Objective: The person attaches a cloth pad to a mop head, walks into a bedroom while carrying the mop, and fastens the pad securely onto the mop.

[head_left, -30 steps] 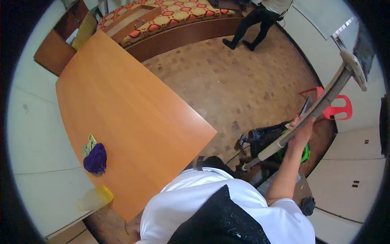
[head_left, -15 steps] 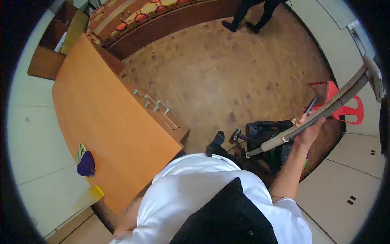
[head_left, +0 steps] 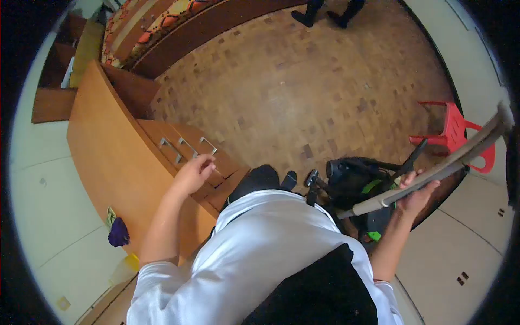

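My right hand is wrapped around a long grey-beige pole, which slants from beside my waist up to the right edge. Its far end is dim and hard to make out. My left hand is raised over the front of the wooden desk, close to the metal drawer handles. Its fingers are loosely curled with the thumb apart, and no object shows in them. Under the pole lies a black bag-like bundle with green parts, partly hidden by my arm and the pole.
A red plastic chair stands by the right wall. A hammer-like tool is near my foot. A purple cloth and a yellow-ended item are at the desk's left edge. Another person's legs are at the top, near a patterned bed.
My left hand has come up from low beside my body to the drawer fronts. The pole has tilted slightly lower in my right hand, and my view has shifted.
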The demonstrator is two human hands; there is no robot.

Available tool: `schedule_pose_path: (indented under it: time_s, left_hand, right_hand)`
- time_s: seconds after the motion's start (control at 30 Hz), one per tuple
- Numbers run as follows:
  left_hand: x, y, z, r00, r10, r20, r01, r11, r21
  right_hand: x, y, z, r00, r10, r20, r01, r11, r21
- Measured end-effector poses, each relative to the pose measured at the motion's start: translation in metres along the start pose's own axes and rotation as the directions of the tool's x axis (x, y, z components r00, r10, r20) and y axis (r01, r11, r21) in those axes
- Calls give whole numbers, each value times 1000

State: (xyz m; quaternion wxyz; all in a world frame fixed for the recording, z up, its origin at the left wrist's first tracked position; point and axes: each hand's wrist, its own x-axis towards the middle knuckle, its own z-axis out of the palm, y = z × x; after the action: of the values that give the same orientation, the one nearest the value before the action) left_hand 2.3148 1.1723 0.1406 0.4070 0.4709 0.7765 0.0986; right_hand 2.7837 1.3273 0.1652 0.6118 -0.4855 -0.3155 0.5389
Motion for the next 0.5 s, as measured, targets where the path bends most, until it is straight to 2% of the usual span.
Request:
schedule_pose_path:
  time_s: [0.03, 0.07, 0.1, 0.13, 0.17, 0.2, 0.27, 0.33, 0.4, 0.47, 0.5]
  left_hand:
    - [12, -1, -1, 1000, -21, 13, 22, 1000, -8]
    - [21, -11, 2, 998, -26, 63, 21, 996, 87]
    - [31, -24, 8, 993, -34, 110, 14, 984, 178]
    - [41, -31, 9, 986, -44, 158, 0, 964, 267]
    - [49, -22, 4, 931, -218, 294, 124, 944, 307]
    - [65, -19, 6, 932, -199, 303, 86, 933, 349]
    - [84, -29, 11, 934, -175, 311, 23, 900, 436]
    - [115, -34, 5, 922, -203, 329, 93, 942, 323]
    - [146, -75, 18, 954, -207, 218, 184, 976, 119]
    - [169, -86, 9, 947, -273, 169, 276, 961, 1]
    - [175, -89, 6, 941, -297, 160, 309, 950, -53]
  right_hand:
    - [14, -8, 1, 1000, 7, -6, -7, 1000, 4]
    - [23, -17, 8, 1000, 13, -10, -13, 1000, 8]
    - [31, -28, 20, 985, 28, -172, -39, 997, -61]
    - [48, -31, 9, 998, -44, -42, 39, 994, -102]
    - [56, -39, 21, 997, -65, -50, 59, 993, -106]
    - [71, -46, 34, 994, -88, -58, 81, 991, -108]
    - [102, -48, 31, 947, -285, -152, 236, 932, -275]
    - [141, -56, 27, 919, -375, -119, 279, 835, -475]
    - [169, -74, 34, 947, -315, -59, 271, 886, -376]
    - [192, -85, 65, 948, -318, -35, 300, 923, -239]
    - [196, -91, 74, 928, -373, -22, 344, 874, -344]
